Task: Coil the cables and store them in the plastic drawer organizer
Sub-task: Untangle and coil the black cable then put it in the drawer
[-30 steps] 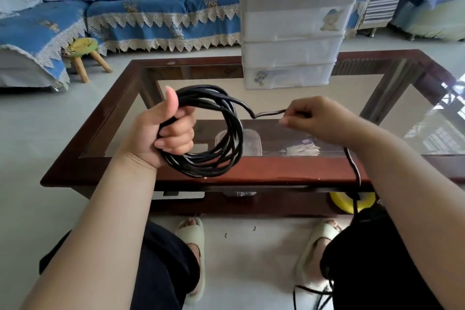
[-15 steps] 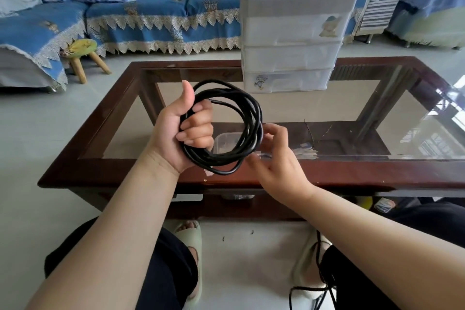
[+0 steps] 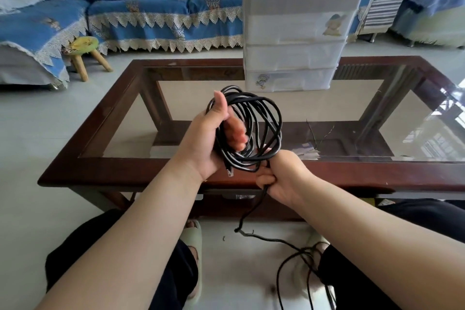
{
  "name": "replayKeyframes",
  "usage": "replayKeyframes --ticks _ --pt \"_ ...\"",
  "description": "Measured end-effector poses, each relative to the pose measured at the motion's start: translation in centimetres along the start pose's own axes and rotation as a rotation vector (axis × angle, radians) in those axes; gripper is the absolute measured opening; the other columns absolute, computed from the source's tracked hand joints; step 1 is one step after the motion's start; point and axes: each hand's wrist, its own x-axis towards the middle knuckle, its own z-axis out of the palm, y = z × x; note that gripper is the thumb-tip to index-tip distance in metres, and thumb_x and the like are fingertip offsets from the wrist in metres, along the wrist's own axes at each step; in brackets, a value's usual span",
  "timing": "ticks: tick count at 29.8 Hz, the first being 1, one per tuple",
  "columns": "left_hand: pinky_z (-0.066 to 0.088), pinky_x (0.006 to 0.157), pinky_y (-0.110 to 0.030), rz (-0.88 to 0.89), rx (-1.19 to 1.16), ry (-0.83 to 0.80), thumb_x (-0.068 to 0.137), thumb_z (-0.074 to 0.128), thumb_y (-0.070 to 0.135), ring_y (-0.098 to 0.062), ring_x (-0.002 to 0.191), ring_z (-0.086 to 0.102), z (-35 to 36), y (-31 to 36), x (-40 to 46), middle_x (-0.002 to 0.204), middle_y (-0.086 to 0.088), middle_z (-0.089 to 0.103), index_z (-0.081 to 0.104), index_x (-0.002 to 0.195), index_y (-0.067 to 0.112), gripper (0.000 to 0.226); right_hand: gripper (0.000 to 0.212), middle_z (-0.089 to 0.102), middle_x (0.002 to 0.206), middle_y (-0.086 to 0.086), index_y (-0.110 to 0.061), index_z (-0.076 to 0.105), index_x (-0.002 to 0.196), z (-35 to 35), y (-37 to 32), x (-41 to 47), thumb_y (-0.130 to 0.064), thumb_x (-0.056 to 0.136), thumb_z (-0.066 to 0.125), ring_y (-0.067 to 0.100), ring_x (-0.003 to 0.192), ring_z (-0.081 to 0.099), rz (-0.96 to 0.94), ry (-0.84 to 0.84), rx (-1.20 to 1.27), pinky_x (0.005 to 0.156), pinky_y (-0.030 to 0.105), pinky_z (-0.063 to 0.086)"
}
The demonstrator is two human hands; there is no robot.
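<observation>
A black cable is wound in several loops over the near edge of the table. My left hand holds the left side of the coil, thumb up and fingers through the loops; a clear plug end hangs below its palm. My right hand grips the cable just under the coil, and the loose tail runs from it down to the floor between my feet. The white plastic drawer organizer stands at the far side of the table, with three shut drawers and an open divided tray on top.
The low table has a dark wooden frame and a glass top, with papers on the shelf beneath. A blue-covered sofa and a small green stool stand beyond it on the left.
My right hand brought the cable across to the coil, laid another loop on it, and now has dropped below the coil, gripping the tail. The coil has tilted and its loops spread.
</observation>
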Motion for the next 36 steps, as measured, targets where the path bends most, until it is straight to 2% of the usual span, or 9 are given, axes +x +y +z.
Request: replayKeyframes --ticks 5,9,12,15,18,25,30,34,36 --pt "0.038 0.04 -0.017 0.055 -0.292 0.101 0.096 0.038 0.052 -0.002 0.033 0.033 -1.0 1.0 1.0 0.039 0.008 0.032 0.039 0.065 0.019 0.045 0.053 0.043 0.053 -0.002 -0.019 0.047 0.067 0.2 2.0 0.0 -0.065 0.091 0.033 0.013 0.043 0.042 0.114 -0.107 -0.172 0.064 0.033 0.05" --pt "0.027 0.034 -0.016 0.177 -0.514 0.34 0.096 0.044 0.052 -0.003 0.031 0.028 -3.4 2.5 2.0 0.039 0.01 0.03 0.037 0.059 0.02 0.049 0.043 0.063 0.077 -0.001 -0.021 0.05 0.076 0.0 3.7 -0.4 -0.062 0.09 0.042 0.016 0.089 0.066 0.1 -0.304 -0.489 0.096 0.038 0.035" --pt "0.025 0.037 -0.018 0.273 -0.542 0.46 0.096 0.045 0.051 -0.004 0.034 0.024 -4.4 3.5 2.0 0.043 0.01 0.027 0.036 0.059 0.02 0.05 0.019 0.064 0.083 0.002 -0.015 0.05 0.101 -0.4 5.0 0.1 -0.031 0.093 0.058 0.015 0.08 0.065 0.028 -0.229 -0.634 0.086 0.034 0.046" --pt "0.024 0.039 -0.019 0.346 -0.498 0.544 0.096 0.044 0.053 -0.006 0.038 0.021 -4.9 4.1 1.9 0.047 0.01 0.025 0.033 0.06 0.02 0.049 0.023 0.06 0.073 0.002 -0.012 0.047 0.103 -0.9 5.3 0.7 -0.03 0.092 0.058 0.014 0.054 0.056 -0.103 -0.014 -0.787 0.064 0.032 0.054" --pt "0.025 0.04 -0.021 0.386 -0.387 0.658 0.096 0.043 0.053 -0.008 0.04 0.022 -4.9 4.3 1.6 0.049 0.007 0.025 0.035 0.066 0.018 0.047 0.022 0.065 0.07 -0.002 -0.02 0.047 0.084 -1.0 3.9 0.3 -0.039 0.091 0.056 0.015 0.062 0.059 -0.422 0.088 -1.167 0.06 0.03 0.05" --pt "0.039 0.043 -0.029 0.541 0.284 0.656 0.097 0.046 0.045 -0.012 0.033 0.04 -2.1 0.6 1.5 0.039 0.007 0.041 0.048 0.062 0.017 0.044 0.025 0.051 0.068 0.002 -0.014 0.04 0.092 0.5 1.4 -1.4 -0.037 0.1 0.036 0.027 0.057 0.044 -0.762 0.071 -1.814 0.043 0.03 0.023" --pt "0.047 0.044 -0.025 0.7 0.74 0.503 0.094 0.051 0.045 -0.01 0.039 0.055 -0.6 -2.3 0.9 0.054 0.004 0.053 0.047 0.083 0.028 0.021 0.028 0.056 0.077 0.007 -0.012 0.046 0.083 1.6 -0.1 -2.3 -0.034 0.099 0.041 0.027 0.068 0.047 -0.652 -0.019 -1.718 0.058 0.031 0.034" --pt "0.051 0.055 -0.032 0.847 0.969 0.417 0.085 0.047 0.066 -0.028 0.056 0.064 -1.0 -3.5 1.4 0.068 0.003 0.059 0.058 0.092 0.008 0.06 0.032 0.058 0.06 0.008 -0.007 0.056 0.064 1.8 -1.3 -2.1 -0.017 0.093 0.046 0.022 0.048 0.047 -0.347 -0.215 -1.269 0.048 0.025 0.039" --pt "0.048 0.056 -0.028 0.858 1.045 0.403 0.084 0.043 0.069 -0.018 0.057 0.061 -0.8 -3.3 1.4 0.067 0.005 0.056 0.058 0.09 0.0 0.071 0.023 0.062 0.068 0.006 -0.001 0.064 0.082 1.7 -1.9 -2.3 -0.01 0.094 0.045 0.014 0.046 0.045 -0.198 -0.35 -1.049 0.045 0.023 0.041"
